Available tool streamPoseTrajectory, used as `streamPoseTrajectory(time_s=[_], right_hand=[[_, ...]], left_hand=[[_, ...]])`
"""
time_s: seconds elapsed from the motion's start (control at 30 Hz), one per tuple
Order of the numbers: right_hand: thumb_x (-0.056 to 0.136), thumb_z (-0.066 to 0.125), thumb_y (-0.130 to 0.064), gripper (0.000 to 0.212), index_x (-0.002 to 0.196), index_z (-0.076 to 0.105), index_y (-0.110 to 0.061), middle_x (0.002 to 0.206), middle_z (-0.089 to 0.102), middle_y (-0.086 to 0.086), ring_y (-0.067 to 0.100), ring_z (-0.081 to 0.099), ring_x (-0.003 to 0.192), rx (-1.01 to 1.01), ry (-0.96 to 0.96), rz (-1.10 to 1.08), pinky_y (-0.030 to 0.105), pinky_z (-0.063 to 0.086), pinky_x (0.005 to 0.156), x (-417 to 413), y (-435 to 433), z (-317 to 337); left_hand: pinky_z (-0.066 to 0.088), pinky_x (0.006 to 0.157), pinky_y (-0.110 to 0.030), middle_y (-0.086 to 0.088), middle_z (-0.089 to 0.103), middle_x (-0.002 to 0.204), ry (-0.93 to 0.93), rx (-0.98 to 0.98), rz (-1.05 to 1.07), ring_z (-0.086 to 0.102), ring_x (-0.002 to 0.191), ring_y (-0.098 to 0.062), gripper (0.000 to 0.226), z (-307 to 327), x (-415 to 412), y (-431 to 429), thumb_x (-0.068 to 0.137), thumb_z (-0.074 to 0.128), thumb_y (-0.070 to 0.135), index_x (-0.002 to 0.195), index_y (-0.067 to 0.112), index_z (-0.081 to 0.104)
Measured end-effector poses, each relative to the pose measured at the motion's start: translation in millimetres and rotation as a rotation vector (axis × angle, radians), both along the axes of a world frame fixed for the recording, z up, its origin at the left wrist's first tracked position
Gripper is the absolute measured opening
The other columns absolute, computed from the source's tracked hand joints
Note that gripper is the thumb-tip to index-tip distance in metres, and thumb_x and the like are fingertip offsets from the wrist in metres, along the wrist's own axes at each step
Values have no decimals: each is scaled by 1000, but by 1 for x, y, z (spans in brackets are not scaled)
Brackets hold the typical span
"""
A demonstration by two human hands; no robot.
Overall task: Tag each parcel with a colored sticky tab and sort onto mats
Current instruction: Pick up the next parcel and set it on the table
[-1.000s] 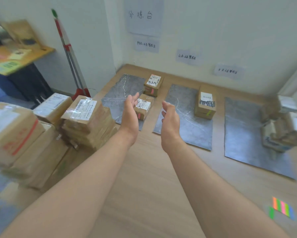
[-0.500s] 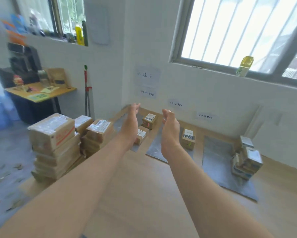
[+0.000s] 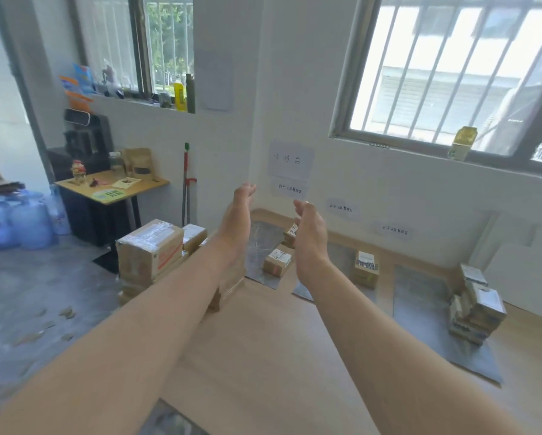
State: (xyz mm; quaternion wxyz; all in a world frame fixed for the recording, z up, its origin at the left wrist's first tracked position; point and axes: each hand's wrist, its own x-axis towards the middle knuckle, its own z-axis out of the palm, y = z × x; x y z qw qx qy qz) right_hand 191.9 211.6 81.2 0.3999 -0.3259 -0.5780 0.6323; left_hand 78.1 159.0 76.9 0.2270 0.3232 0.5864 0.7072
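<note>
Both arms stretch forward over the wooden platform (image 3: 263,356). My left hand (image 3: 236,221) and my right hand (image 3: 310,237) are raised side by side, palms facing each other, fingers relaxed, holding nothing. Beyond them lie three grey mats: the left mat (image 3: 261,243) carries two small parcels (image 3: 277,262), the middle mat (image 3: 341,255) one parcel (image 3: 366,269), the right mat (image 3: 420,296) a stack of parcels (image 3: 476,304). A pile of untagged cardboard parcels (image 3: 152,252) stands at the platform's left edge. The sticky tabs are out of view.
Paper labels (image 3: 290,160) hang on the wall above the mats. A small yellow-topped table (image 3: 112,186), a red-handled mop (image 3: 186,183) and blue water jugs (image 3: 21,221) stand on the grey floor to the left. Barred windows are above.
The camera has tilted up, so the mats and parcels sit lower and farther in view and the windows appear. Both hands stay raised and empty; the sticky tabs left the view.
</note>
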Motion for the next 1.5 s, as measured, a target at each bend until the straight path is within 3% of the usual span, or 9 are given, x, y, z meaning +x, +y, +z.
streamPoseTrajectory(time_s=[0.27,0.47,0.67,0.83,0.97,1.07,1.2,1.4,1.5], right_hand=[[102,42,-33,39,132,65,-21,126,64,-5,5,56,111,-10,-22,7,24,35,92,-80,-35,-6],[105,44,-28,27,107,68,-17,84,56,-14,0,51,79,-68,-31,-33,17,37,69,-165,-70,-24],[95,48,-50,28,99,72,-37,95,64,-14,16,60,110,-95,-189,-67,42,44,93,-239,-105,-53],[105,44,-35,37,119,63,-7,121,56,-7,3,51,105,-210,-231,-52,25,39,72,-270,-120,-69],[106,42,-36,28,102,64,-18,91,59,-3,17,59,97,-288,-301,-33,43,46,97,-286,-121,-81],[107,40,-38,29,80,49,-28,82,48,-11,3,49,83,-312,-341,-1,36,40,91,-297,-118,-90],[107,36,-36,31,96,61,-21,100,59,-5,4,49,84,-312,-381,54,34,40,85,-307,-113,-107],[107,34,-42,32,122,58,-27,115,59,-9,12,51,98,-311,-386,91,31,30,91,-319,-116,-133],[107,34,-45,44,140,55,-25,128,57,-5,18,49,115,-326,-401,102,32,30,94,-318,-115,-141]], left_hand=[[11,120,-40,-4,31,162,17,-49,42,21,151,-17,58,-8,-87,-46,106,16,49,152,22,39],[9,121,-44,-6,28,163,3,-121,8,18,151,-19,59,-20,-178,-81,106,16,50,152,22,39],[16,117,-42,-4,37,158,33,-195,-22,27,147,-16,68,-50,-262,-114,96,20,64,145,28,50],[22,120,-47,1,40,155,-72,-254,-31,34,144,-18,66,-74,-299,-136,96,25,68,139,29,55],[27,107,-37,-5,40,156,-119,-285,-3,35,143,-23,63,-90,-315,-139,100,22,63,140,26,55],[24,101,-34,-5,38,157,-121,-305,9,35,141,-20,59,-102,-323,-137,104,21,55,144,24,52],[31,99,-33,0,52,144,-155,-340,0,51,106,-3,59,-116,-327,-134,104,23,57,146,25,49],[35,99,-35,2,55,140,-197,-405,-5,49,128,-16,61,-136,-332,-135,102,24,61,146,26,47],[41,84,-24,12,66,110,-217,-410,5,59,106,-4,47,-142,-330,-136,104,23,57,118,33,62]])
